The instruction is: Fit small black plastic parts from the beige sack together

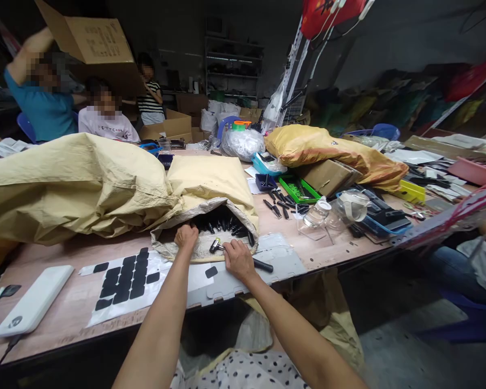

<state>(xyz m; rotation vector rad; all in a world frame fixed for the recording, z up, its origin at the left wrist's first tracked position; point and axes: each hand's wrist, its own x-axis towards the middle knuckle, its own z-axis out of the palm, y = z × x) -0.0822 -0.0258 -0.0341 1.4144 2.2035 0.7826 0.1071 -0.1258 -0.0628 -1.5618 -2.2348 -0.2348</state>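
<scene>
In front of me an open beige sack (214,170) lies on its side, its mouth facing me. Several slim black pieces (222,224) show inside, too dark to name exactly. My left hand (187,236) is at the left of the sack's mouth with its fingers curled; what they hold, if anything, is hidden. My right hand (240,260) is closed around a small hammer (264,266), which lies low across the sack's lower lip. Its metal head with a yellow end points left, and the black handle sticks out to the right.
A sheet of black stickers (123,278) and a white power bank (34,300) lie left. Another full sack (76,186) stands behind them. A green tray (298,189), loose black parts and a clear jug (350,205) are right. People handle a cardboard box (101,40) across the table.
</scene>
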